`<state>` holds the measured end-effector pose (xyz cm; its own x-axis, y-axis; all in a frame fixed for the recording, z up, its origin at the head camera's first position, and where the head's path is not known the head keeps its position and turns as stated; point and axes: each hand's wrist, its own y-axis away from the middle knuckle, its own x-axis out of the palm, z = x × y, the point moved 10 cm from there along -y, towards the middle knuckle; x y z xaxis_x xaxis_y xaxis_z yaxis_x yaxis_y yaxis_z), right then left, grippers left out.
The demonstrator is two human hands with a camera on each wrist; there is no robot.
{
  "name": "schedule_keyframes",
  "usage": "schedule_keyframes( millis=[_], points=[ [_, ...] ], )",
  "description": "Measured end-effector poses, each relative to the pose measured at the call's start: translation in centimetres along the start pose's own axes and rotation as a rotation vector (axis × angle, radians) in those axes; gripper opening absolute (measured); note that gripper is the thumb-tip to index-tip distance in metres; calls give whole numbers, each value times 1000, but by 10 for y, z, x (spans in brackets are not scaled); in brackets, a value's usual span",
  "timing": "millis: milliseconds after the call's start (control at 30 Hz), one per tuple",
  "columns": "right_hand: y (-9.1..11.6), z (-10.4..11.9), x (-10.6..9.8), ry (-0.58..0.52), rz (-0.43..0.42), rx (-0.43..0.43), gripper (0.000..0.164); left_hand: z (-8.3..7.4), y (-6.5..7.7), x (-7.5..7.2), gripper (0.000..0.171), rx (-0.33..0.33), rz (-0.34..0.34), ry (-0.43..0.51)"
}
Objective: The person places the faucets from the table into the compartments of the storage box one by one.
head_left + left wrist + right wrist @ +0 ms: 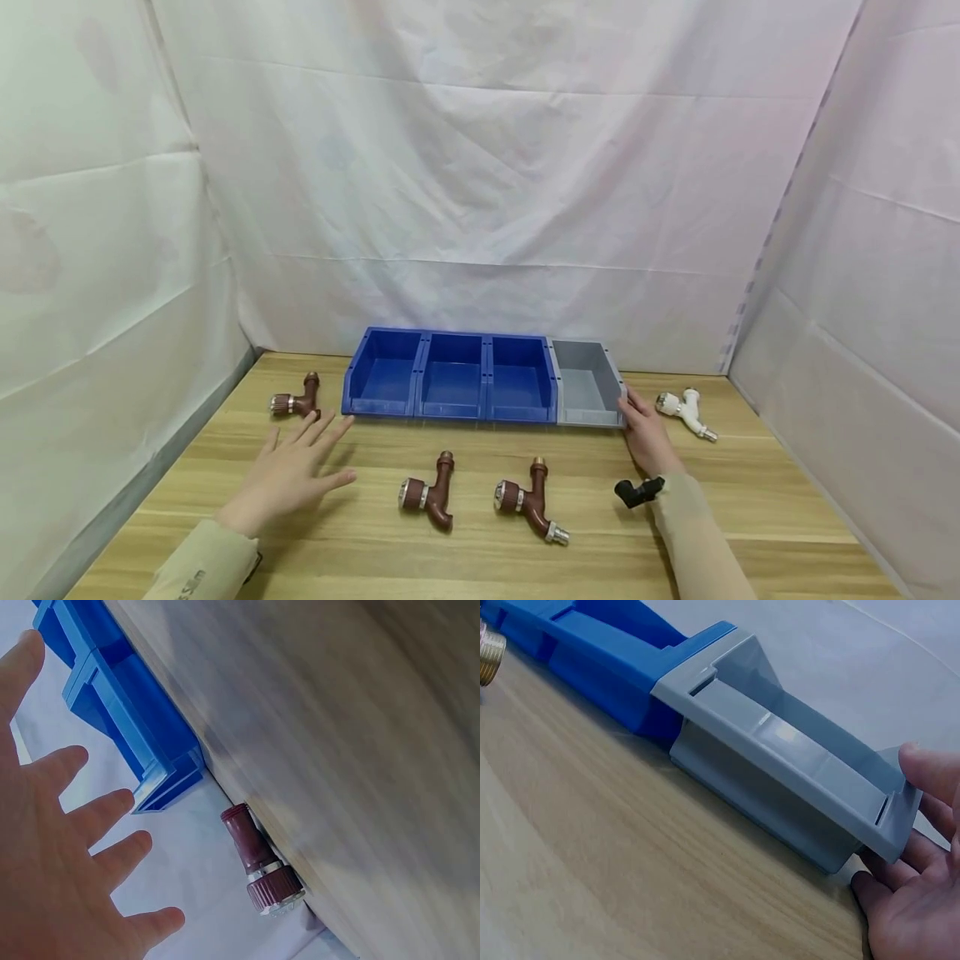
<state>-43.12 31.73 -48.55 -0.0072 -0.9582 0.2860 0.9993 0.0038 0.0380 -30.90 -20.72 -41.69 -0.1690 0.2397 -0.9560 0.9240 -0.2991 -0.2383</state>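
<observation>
My right hand [648,431] holds the front right corner of a grey plastic bin [588,417]. In the right wrist view the thumb [928,766] lies over the rim and the other fingers are bent along the outer side. The grey bin joins a row of blue bins [450,412]. Over the table at the left, my left hand [288,477] is spread and holds nothing. A brown tap [302,404] lies just beyond its fingertips, partly covered by them in the head view. The left wrist view shows that tap's ribbed handle [274,888] plainly.
Two brown taps lie in front of the bins: one plain [437,497], one with a metal nozzle [534,502]. Right of the bins lies a white tap [687,411]. White cloth [480,167] walls the wooden table [360,558] at the back and sides.
</observation>
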Motion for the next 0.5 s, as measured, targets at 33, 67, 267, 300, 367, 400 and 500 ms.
schedule_keyframes(
  millis=[33,67,267,300,367,400,500],
  points=[
    [0,0,2,-5,5,-5,59,0,0,0,81,-1,-1,-5],
    [0,0,3,-17,9,-9,59,1,0,0,81,-1,-4,-7],
    [4,1,1,13,-14,-24,60,-2,-2,-3,81,11,-24,-1],
    [5,2,1,33,-14,-28,60,-2,-2,-3,81,10,-26,2],
    [6,2,1,58,-5,-37,60,-1,-3,-4,80,4,-26,6],
    [6,2,1,62,3,-39,60,0,-2,-4,79,-2,-23,7],
    [6,1,3,67,28,-36,61,2,-2,-7,76,-12,-16,16]
  ],
)
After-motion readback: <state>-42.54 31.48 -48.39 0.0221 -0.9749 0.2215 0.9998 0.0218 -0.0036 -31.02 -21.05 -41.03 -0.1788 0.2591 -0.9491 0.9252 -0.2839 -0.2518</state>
